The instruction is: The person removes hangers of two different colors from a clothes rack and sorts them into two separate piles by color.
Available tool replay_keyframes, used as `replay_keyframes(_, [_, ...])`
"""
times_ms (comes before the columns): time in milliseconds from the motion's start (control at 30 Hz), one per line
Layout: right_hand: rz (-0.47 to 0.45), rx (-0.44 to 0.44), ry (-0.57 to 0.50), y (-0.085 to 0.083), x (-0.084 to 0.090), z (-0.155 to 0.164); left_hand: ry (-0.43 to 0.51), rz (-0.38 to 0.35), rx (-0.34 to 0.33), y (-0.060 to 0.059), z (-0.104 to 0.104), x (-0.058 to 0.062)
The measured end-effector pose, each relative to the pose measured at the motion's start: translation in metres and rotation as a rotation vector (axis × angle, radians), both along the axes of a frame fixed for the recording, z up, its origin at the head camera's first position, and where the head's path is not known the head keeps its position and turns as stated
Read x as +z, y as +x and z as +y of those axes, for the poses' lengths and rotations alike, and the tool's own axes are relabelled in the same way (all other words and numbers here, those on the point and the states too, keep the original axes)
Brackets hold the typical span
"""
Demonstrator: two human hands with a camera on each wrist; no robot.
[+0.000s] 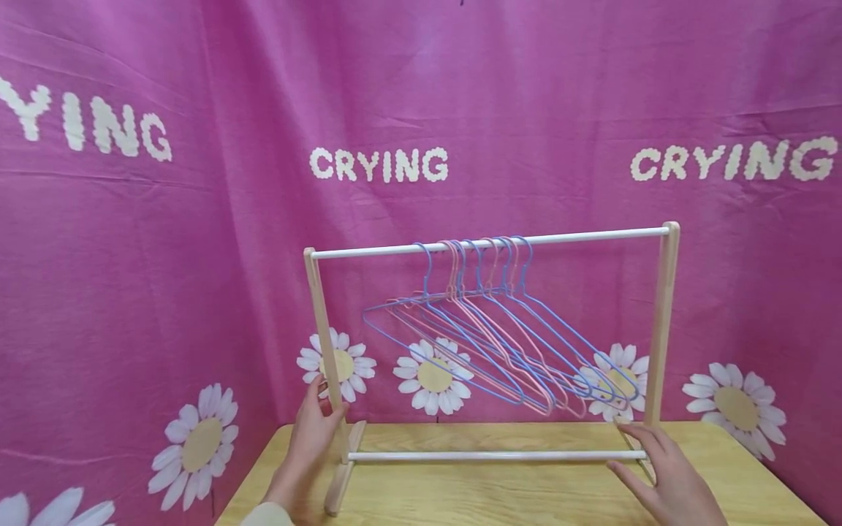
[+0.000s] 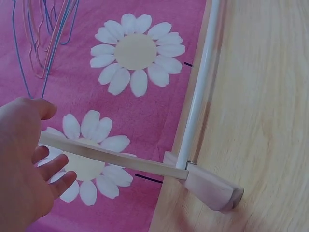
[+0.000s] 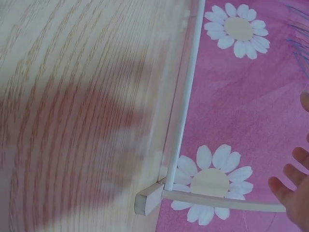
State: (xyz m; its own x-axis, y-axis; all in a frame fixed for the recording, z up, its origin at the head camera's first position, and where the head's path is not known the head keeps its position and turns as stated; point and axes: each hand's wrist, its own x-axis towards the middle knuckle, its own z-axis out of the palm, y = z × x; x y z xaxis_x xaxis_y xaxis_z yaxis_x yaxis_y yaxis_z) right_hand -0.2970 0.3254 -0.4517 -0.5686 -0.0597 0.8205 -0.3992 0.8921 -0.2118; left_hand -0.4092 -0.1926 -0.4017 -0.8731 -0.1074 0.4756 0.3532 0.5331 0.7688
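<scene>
Both hands flank the pale wooden rack [image 1: 661,329], left hand [image 1: 309,438] grasping its post, right hand [image 1: 671,478] released.

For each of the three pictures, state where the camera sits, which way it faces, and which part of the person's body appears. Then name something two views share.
Head: worn on the head, faces forward and down at the rack with hangers on the table; both hands show.
Left wrist: looks past the left hand at the rack's left post and foot.
Right wrist: looks along the table at the lower rail; right hand fingertips show.
Shared: both wrist views show the lower rail and the daisy cloth.
</scene>
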Motion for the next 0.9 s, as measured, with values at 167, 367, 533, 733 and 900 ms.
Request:
replay_keyframes(167, [0.059,0.024,-0.019,0.002,0.002,0.001,0.017,-0.023,0.006,-0.003,-0.002,0.001])
replay_keyframes(367, [0.013,0.003,-0.061,0.007,0.002,0.003,-0.009,-0.036,0.040,-0.008,-0.003,-0.001])
replay_keyframes(533, [-0.048,-0.052,-0.078,0.011,0.005,0.005,-0.032,0.000,0.092,-0.012,0.000,0.001])
replay_keyframes(733, [-0.023,-0.030,-0.097,0.014,0.011,0.006,-0.086,0.030,0.189,-0.019,0.004,0.005])
replay_keyframes(900, [-0.021,-0.001,-0.112,0.016,0.016,0.006,-0.098,0.034,0.231,-0.025,0.006,0.008])
